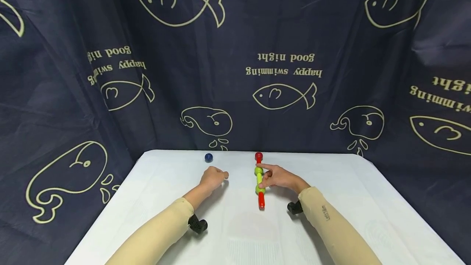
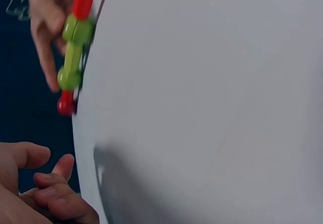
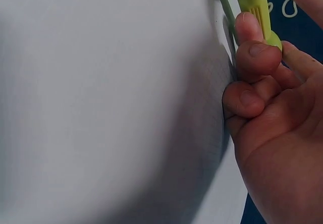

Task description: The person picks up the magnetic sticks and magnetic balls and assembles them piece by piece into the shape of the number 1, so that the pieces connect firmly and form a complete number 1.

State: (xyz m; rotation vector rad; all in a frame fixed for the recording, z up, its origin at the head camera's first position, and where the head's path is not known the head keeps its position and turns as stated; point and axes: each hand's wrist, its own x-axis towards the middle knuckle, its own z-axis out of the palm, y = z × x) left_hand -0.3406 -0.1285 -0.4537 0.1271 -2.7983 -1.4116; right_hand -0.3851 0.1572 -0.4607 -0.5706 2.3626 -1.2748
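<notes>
A straight chain of toy balls and sticks (image 1: 259, 178) lies lengthwise on the white table. It runs from a red ball (image 1: 259, 156) at the far end, through two green balls joined by a yellow-green stick (image 2: 73, 57), to a red stick (image 1: 261, 200) at the near end. My right hand (image 1: 279, 176) holds the chain from the right, thumb at the nearer green ball, index finger stretched over the far red stick. Its other fingers curl beside the yellow-green stick in the right wrist view. My left hand (image 1: 213, 178) hovers left of the chain, fingers loosely bent, holding nothing.
A dark blue ball (image 1: 208, 158) sits near the far edge of the white table (image 1: 254, 236), beyond my left hand. Behind and beside the table hangs a dark blue curtain (image 1: 235, 44) with fish and whale drawings.
</notes>
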